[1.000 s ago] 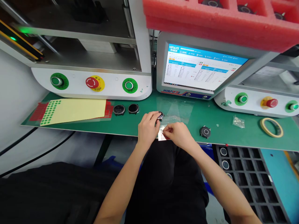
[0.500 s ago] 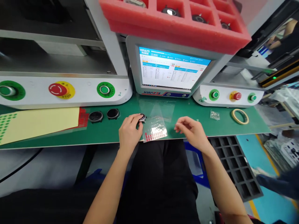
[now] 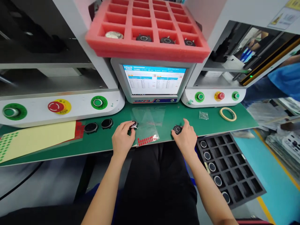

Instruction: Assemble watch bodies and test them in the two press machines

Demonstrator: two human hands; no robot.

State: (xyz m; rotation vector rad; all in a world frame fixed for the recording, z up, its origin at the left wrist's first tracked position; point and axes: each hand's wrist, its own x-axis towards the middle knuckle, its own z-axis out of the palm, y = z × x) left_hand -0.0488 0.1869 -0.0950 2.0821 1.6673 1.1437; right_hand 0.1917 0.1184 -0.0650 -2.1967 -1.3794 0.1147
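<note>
Head view: left hand rests on the green mat, fingers curled around a round watch case, gripping it. Right hand lies just right of a second watch case, fingertips touching it; whether they pinch it cannot be told. A red sticker sheet lies between the hands.
</note>
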